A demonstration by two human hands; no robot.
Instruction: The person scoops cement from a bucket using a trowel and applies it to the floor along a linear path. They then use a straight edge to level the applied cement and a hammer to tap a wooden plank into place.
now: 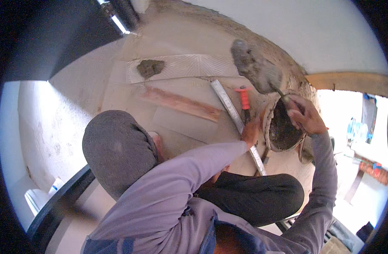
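A lavender sleeve (172,169) reaches to the left hand (250,130), grip unclear, beside the bucket (266,127) at three o'clock; the right hand (305,113) holds a trowel (279,90) at two o'clock.

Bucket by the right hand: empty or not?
Not empty: dark, mortar-like material shows inside the bucket. How deep it goes, cannot tell.
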